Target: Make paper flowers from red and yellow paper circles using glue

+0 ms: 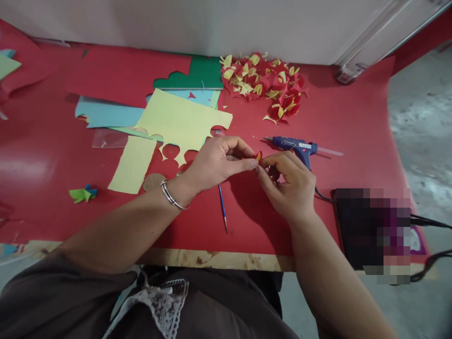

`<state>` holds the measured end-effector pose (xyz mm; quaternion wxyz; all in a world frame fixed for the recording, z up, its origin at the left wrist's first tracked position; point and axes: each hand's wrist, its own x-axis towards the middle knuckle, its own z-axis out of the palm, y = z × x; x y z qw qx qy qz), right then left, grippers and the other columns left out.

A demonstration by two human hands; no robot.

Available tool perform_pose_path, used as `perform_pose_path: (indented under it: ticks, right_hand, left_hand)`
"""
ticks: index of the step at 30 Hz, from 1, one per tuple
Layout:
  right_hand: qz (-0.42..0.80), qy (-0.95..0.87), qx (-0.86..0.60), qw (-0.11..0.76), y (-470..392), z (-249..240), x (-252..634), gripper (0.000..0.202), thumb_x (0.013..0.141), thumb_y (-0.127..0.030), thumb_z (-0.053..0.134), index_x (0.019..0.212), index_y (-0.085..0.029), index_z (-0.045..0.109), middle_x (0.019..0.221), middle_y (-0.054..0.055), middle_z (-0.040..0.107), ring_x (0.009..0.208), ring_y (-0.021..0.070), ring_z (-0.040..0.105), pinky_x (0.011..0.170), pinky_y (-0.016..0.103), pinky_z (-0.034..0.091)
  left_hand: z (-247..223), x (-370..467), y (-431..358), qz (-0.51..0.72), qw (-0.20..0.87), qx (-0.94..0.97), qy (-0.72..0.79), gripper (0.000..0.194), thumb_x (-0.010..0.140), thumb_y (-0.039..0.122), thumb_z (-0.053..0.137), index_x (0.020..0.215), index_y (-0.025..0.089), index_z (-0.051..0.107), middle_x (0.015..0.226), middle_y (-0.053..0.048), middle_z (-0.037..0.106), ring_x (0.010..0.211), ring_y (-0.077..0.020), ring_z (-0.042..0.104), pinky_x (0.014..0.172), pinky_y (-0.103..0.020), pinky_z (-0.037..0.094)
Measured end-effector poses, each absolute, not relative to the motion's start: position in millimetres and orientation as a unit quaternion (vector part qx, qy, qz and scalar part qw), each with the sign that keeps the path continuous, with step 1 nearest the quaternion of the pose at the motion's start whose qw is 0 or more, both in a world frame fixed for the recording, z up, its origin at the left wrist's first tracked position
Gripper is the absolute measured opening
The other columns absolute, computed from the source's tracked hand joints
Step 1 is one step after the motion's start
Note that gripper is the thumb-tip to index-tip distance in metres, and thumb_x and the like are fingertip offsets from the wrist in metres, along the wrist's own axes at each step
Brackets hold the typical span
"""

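Observation:
Between my two hands is a small red and yellow paper piece (259, 156). My left hand (226, 160) pinches it between thumb and fingers, its wrist wearing a silver bracelet. Thumb and index finger of my right hand (290, 181) are pressed together at the piece's right side. Behind the right hand lies a blue glue gun (294, 145), nozzle pointing left. A blue thin brush (222, 207) rests on the red table below the hands. Cut yellow paper (176, 120) with round notches lies beyond my left hand.
Many red and yellow paper pieces (261, 80) are heaped at the back. Red sheets (130, 70), a green sheet (205, 73) and blue paper (109, 113) lie back left. A green and blue paper piece (84, 193) sits left. A dark device (356, 226) with cables is at right.

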<state>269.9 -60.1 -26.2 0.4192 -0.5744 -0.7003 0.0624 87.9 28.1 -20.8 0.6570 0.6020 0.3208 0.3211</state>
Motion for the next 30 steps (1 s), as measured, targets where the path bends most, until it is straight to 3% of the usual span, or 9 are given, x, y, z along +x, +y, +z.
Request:
perform_pose_path:
  ticks: [6,15,22,30]
  right_hand:
    - [0.043,-0.709,-0.579,0.402,-59.2,-28.7,270.6,0.012,0.099,-0.03,0.069,0.089,-0.025,0.065,0.085,0.004,0.07,0.07,0.0192,0.061,0.064,0.035,0.05]
    - [0.043,-0.713,-0.573,0.402,-58.8,-30.0,271.2,0.014,0.098,-0.03,0.072,0.088,-0.026,0.064,0.085,0.003,0.07,0.07,0.0192,0.061,0.063,0.035,0.049]
    - [0.05,-0.71,-0.57,0.411,-59.2,-29.6,270.4,0.014,0.098,-0.031,0.074,0.089,-0.025,0.066,0.084,0.003,0.069,0.071,0.0194,0.062,0.064,0.035,0.05]
    - [0.058,-0.704,-0.568,0.422,-59.1,-27.5,269.6,0.01,0.099,-0.025,0.072,0.09,-0.023,0.068,0.085,0.003,0.07,0.074,0.0184,0.064,0.064,0.033,0.05]
  left_hand:
    - [-22.0,90.1,27.9,0.319,0.71,0.54,0.321,0.041,0.068,0.034,0.099,0.093,0.014,0.073,0.087,-0.003,0.076,0.085,-0.0154,0.073,0.083,-0.031,0.062]
    - [-21.7,92.3,26.4,0.322,0.731,0.507,0.325,0.039,0.067,0.03,0.1,0.089,0.014,0.072,0.084,-0.002,0.075,0.082,-0.0149,0.074,0.082,-0.031,0.064]
    - [-21.3,91.8,27.4,0.323,0.696,0.534,0.355,0.019,0.079,0.018,0.087,0.091,0.014,0.073,0.084,-0.003,0.077,0.08,-0.0136,0.074,0.081,-0.028,0.063]
    - [-21.5,90.4,27.1,0.339,0.635,0.594,0.36,0.017,0.08,0.021,0.084,0.092,0.015,0.073,0.085,-0.004,0.077,0.079,-0.0139,0.074,0.076,-0.026,0.061]
